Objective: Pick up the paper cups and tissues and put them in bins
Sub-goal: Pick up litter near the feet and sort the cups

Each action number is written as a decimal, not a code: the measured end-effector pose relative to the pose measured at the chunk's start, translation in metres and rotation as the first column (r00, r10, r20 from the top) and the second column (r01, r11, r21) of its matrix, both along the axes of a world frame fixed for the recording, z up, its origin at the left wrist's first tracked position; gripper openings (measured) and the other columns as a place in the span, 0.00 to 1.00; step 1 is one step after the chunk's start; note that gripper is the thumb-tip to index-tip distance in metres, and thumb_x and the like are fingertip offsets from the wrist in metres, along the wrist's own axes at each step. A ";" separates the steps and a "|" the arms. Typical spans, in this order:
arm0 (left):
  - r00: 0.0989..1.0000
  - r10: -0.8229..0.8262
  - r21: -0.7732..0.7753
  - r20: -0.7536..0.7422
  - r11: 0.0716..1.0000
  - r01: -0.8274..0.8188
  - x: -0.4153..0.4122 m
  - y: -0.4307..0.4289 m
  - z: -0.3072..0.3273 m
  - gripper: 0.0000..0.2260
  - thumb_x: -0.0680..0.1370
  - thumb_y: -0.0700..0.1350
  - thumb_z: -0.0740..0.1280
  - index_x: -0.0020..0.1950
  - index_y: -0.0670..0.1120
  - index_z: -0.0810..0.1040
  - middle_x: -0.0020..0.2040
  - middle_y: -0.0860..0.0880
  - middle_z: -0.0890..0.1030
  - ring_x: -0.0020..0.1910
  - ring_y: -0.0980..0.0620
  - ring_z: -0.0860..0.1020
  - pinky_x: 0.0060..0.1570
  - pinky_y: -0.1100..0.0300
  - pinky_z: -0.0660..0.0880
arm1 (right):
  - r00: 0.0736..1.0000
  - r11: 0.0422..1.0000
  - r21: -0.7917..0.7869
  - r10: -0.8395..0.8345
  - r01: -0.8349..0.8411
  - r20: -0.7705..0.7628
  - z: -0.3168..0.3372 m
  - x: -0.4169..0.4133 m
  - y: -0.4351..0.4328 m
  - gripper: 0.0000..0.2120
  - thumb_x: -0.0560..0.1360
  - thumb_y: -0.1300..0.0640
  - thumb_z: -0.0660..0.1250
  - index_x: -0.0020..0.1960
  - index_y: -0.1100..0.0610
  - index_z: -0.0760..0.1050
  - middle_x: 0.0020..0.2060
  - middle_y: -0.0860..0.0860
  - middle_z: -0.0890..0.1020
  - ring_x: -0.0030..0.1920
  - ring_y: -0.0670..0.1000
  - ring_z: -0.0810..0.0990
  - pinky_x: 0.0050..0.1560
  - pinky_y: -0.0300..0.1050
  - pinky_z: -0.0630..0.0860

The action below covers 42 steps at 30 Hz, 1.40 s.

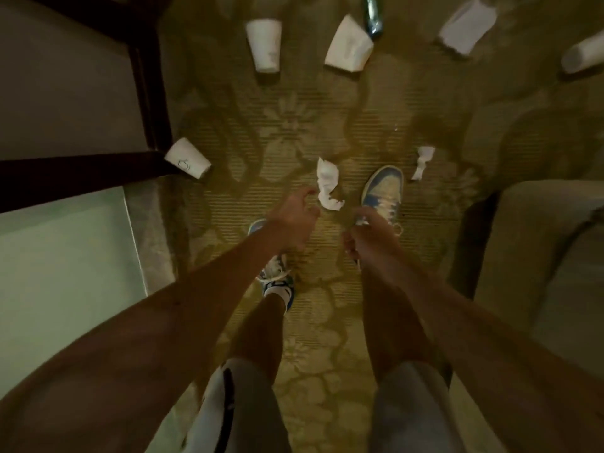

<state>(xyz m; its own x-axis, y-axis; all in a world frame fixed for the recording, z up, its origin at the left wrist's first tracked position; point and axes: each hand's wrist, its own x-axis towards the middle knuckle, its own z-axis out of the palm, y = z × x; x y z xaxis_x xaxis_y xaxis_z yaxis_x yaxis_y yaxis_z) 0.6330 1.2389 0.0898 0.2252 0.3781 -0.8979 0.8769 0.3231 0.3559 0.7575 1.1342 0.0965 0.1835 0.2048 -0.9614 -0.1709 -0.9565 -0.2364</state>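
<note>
Five white paper things lie on the carpet (327, 322) ahead of you. The nearest paper cup (188, 158) lies on its side against the dark wooden frame (81, 171). A second paper cup (264, 44) and a third paper cup (349, 44) are farther out, with a fourth paper cup (581, 57) at the far right; you cannot see inside any of them. A flattened white piece (467, 26) could be cup or tissue.

The crumpled tissue (328, 184) lies between your feet. Your left hand (294, 220) is loosely spread and empty, its fingertips just beside the tissue. Your right hand (369, 233) is curled over your right shoe (384, 188); whether it holds anything you cannot tell. A smaller tissue scrap (423, 161) lies right of that shoe.

A pale glass surface (65, 256) sits to your left, an upholstered seat (539, 240) to your right, and a green bottle (374, 14) lies beyond the third cup
</note>
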 end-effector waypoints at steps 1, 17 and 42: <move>1.000 0.005 -0.001 0.015 1.000 -0.005 0.003 -0.001 -0.019 0.19 0.79 0.45 0.65 0.70 0.53 0.71 0.38 0.56 0.75 0.29 0.55 0.77 0.29 0.58 0.77 | 0.999 1.000 -0.004 0.003 -0.003 -0.032 -0.023 0.000 0.002 0.15 0.79 0.66 0.58 0.64 0.58 0.71 0.38 0.56 0.77 0.32 0.52 0.76 0.29 0.44 0.74; 0.881 0.473 -0.206 0.031 0.865 -0.458 0.028 -0.019 -0.191 0.15 0.79 0.30 0.58 0.66 0.33 0.73 0.57 0.38 0.77 0.51 0.44 0.78 0.49 0.53 0.76 | 0.934 0.977 -0.159 -0.187 0.144 -0.303 -0.188 0.013 0.036 0.22 0.84 0.45 0.52 0.74 0.54 0.65 0.67 0.56 0.74 0.65 0.61 0.74 0.61 0.54 0.74; 0.996 -0.049 0.084 0.071 0.996 0.043 0.183 0.014 -0.153 0.09 0.81 0.44 0.64 0.53 0.40 0.82 0.53 0.43 0.81 0.53 0.47 0.78 0.51 0.56 0.73 | 0.958 1.000 0.009 0.016 -0.019 0.287 -0.167 0.180 0.008 0.11 0.81 0.58 0.58 0.48 0.62 0.77 0.50 0.62 0.81 0.48 0.60 0.81 0.47 0.52 0.77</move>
<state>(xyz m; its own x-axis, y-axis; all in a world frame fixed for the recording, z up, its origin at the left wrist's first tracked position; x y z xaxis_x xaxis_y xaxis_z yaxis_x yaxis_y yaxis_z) 0.8163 1.2527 -0.0635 0.3077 0.4378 -0.8448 0.8608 0.2503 0.4432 0.9377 1.1423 -0.0706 0.4477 0.2214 -0.8663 -0.0776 -0.9556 -0.2844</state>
